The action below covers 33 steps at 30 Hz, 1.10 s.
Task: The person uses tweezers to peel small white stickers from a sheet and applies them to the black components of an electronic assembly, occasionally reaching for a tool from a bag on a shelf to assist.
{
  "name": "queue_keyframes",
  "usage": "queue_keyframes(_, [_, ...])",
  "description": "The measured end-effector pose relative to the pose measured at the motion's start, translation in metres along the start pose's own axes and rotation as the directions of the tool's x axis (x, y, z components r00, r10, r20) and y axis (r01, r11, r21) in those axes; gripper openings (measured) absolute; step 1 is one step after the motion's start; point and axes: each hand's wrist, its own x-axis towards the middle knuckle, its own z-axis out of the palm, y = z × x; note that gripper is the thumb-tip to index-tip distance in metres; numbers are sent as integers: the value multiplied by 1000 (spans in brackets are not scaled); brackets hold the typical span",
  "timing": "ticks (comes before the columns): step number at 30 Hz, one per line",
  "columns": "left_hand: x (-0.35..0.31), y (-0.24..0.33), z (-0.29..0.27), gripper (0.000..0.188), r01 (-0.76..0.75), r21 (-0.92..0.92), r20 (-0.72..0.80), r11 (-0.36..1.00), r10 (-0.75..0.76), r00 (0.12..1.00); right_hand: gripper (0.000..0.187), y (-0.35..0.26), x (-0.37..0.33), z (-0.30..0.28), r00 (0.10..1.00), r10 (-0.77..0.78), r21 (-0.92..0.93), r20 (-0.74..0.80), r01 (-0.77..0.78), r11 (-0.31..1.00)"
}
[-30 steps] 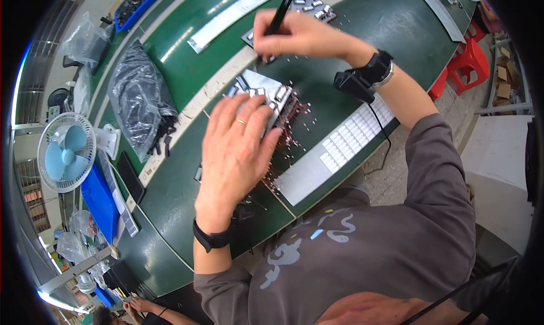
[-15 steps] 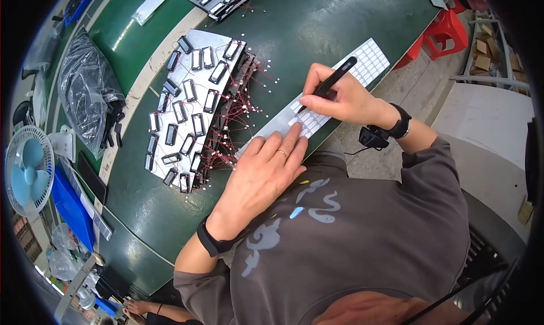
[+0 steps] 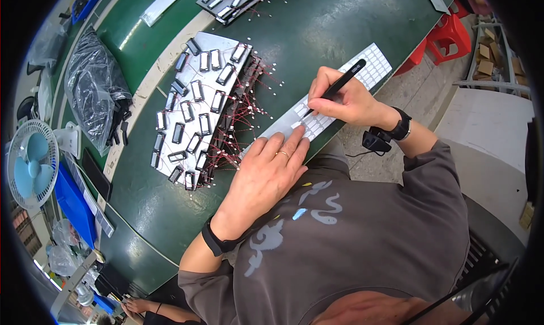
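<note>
Rests left hand (image 3: 269,169) with extended fingers on white sheet (image 3: 318,125), and grips black tool (image 3: 347,75) in fingers of right hand (image 3: 356,104) at two o'clock.

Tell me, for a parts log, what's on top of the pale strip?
Rows of small white pieces lie on the pale strip. The left hand covers part; the right hand, holding a black tool, covers more. What's beneath cannot be seen.

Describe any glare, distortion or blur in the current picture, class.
Head view: pale glare on the green tabletop; head view: its edges bow and the picture's corners go black; head view: the right hand and black tool look reasonably sharp.
</note>
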Motion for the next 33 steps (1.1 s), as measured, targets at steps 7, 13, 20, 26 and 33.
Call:
queue_keyframes(7, [-12, 8, -34, 40, 38, 96, -263, 995, -11, 965, 18, -52, 53, -19, 962, -273, 138, -26, 274, 952])
queue_keyframes(13, [12, -20, -81, 35, 338, 299, -438, 892, -186, 879, 17, -61, 151, -32, 947, -315, 43, 70, 312, 949])
queue_keyframes(20, [18, -46, -85, 35, 417, 304, -380, 857, -292, 877, 20, -58, 183, -31, 951, -257, 63, 172, 250, 966])
queue_keyframes(26, [22, -58, -96, 39, 424, 256, -359, 869, -322, 876, 20, -63, 190, -31, 953, -249, 56, 171, 242, 969])
queue_keyframes(33, [29, -79, -93, 41, 411, 156, -268, 898, -362, 893, 18, -55, 196, -44, 948, -313, 9, 55, 313, 950])
